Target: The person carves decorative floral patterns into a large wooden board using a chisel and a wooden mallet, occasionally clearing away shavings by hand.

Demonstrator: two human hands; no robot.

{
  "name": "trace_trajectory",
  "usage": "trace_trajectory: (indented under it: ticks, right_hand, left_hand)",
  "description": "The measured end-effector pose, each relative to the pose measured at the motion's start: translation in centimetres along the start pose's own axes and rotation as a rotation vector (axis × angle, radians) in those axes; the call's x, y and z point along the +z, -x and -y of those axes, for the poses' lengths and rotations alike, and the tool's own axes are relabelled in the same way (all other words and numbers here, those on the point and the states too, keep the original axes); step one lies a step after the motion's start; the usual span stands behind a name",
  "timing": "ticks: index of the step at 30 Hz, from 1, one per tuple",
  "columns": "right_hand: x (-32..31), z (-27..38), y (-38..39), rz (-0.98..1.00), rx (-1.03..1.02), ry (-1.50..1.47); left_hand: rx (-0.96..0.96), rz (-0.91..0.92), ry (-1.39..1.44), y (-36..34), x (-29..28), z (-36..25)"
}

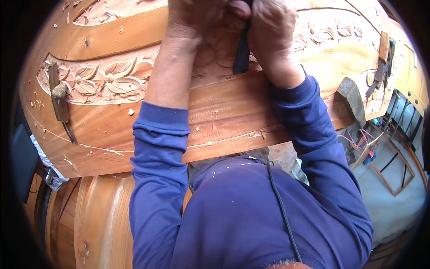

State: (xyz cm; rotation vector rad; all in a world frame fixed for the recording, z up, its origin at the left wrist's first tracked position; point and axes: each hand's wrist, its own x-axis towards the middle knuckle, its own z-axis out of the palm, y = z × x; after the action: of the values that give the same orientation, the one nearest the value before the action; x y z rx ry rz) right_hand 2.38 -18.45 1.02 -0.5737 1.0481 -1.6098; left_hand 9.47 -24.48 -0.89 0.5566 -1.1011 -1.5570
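Both my hands are at the top edge, over a carved wooden panel point(233, 103) with flowers and leaves in relief. My right hand point(273, 36) is closed around a dark, straight tool point(242, 54), whose flat end sticks out below the fist toward me. Beside it, my left hand point(201, 15) is closed too, a curled finger against the tool's upper part. What the left hand grips is hidden, and the tool's working end is out of sight. Beneath my hands runs the carved flower band point(121, 78), partly covered by my forearms.
A wooden-handled tool point(59, 94) lies at the panel's left. More hand tools point(383, 62) and a grey stone block point(351, 101) rest near its right edge. Wood chips litter the surface. A thin frame point(394, 175) is on the floor at right; curved wooden pieces point(105, 215) are at lower left.
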Motion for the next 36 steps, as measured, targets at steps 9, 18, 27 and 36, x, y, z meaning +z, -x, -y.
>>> trace_trajectory:
  ticks: [9, 18, 27, 36]
  right_hand:
    - [0.4, 0.9, 0.2, 0.141, 0.307, -0.231]
    - [-2.7, 2.0, -1.6, -0.071, 0.100, 0.112]
    - [-1.5, 0.1, -0.5, 0.101, 0.089, 0.088]
    - [-3.3, 2.9, -1.3, 0.086, 0.253, 0.062]
  left_hand:
    - [0.214, -0.146, -0.113, -1.1, -4.0, -0.2]
    - [0.103, 0.020, -0.254, 0.1, -1.5, -1.8]
    - [0.305, 0.050, -0.434, -0.6, -3.6, 2.0]
    - [0.085, 0.020, -0.125, -0.3, -1.5, -1.5]
